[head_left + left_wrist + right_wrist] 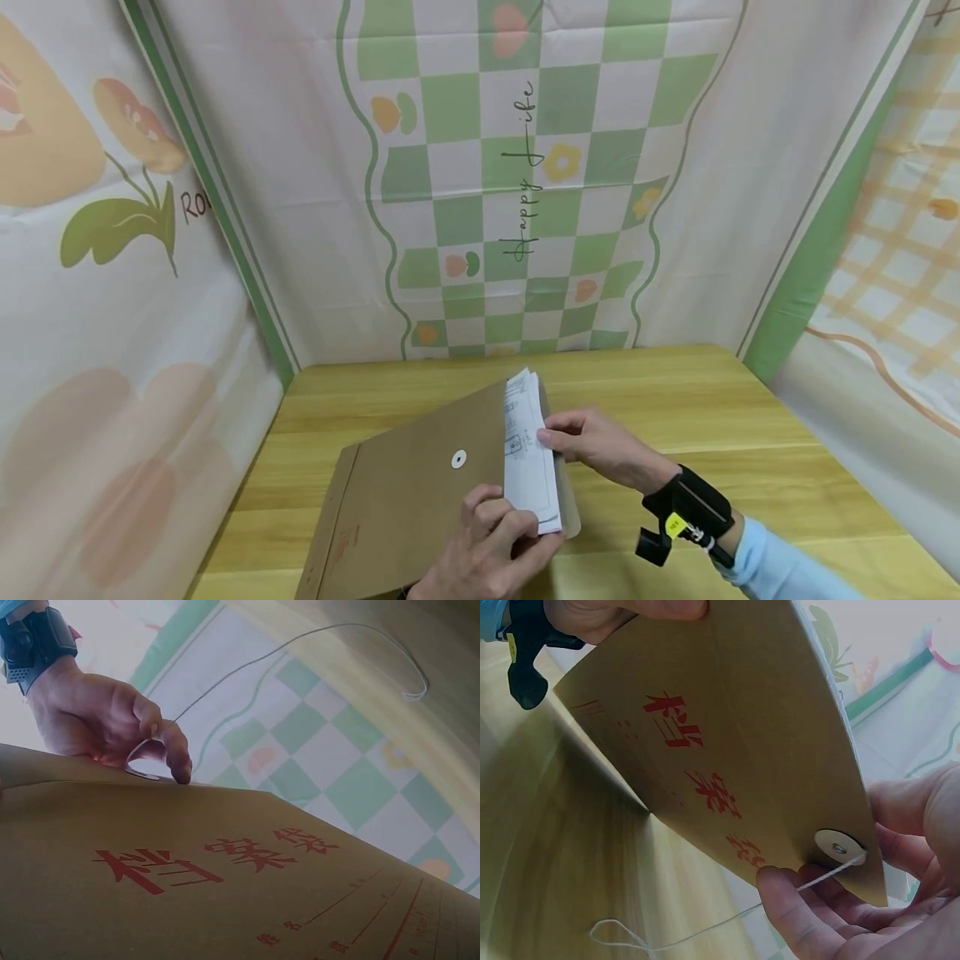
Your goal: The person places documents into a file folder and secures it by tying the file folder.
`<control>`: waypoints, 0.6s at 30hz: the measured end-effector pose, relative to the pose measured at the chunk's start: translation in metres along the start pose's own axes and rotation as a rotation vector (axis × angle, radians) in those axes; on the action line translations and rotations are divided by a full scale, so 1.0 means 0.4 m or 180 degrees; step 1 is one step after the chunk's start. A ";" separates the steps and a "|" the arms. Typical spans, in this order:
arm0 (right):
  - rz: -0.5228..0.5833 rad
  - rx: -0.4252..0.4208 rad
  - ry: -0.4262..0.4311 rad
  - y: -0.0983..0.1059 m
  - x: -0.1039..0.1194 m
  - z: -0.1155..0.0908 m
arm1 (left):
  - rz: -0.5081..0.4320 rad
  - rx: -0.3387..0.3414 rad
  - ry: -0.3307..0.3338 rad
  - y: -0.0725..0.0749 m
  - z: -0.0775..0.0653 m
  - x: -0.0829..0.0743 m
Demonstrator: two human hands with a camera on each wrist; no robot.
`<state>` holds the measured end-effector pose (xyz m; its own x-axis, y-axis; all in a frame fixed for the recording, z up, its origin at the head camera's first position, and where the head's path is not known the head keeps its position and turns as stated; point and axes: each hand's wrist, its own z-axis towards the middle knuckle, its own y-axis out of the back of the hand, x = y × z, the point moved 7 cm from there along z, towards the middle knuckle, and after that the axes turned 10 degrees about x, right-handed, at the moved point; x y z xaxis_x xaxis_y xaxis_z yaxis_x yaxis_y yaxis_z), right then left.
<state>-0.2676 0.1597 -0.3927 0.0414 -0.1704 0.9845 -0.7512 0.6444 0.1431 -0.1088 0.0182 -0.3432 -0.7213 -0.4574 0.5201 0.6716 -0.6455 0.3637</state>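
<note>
While my left hand point(491, 542) gripped the lower side of the brown envelope point(412, 508) near its mouth, my right hand point(603, 450) pinched the edge of the opening, thumb against the papers point(531, 475) showing there. I held the envelope tilted over the desk point(757, 500), its mouth towards my right; whether any of it rested on the wood I couldn't tell. One white disc point(459, 459) sat on the face towards me. On the other face, printed with large red characters point(714, 796), a second disc point(836, 844) lay beside my right hand, and a thin string point(712, 924) trailed from it into a loose loop.
</note>
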 end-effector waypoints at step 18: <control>-0.0223 -0.0126 -0.0186 -0.020 -0.017 0.038 | 0.0130 -0.0047 -0.0178 -0.009 -0.010 -0.008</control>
<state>-0.2720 0.1442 -0.4020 0.0535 -0.2585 0.9645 -0.7211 0.6581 0.2163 -0.1096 0.0197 -0.3492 -0.6824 -0.4491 0.5767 0.6975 -0.6361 0.3300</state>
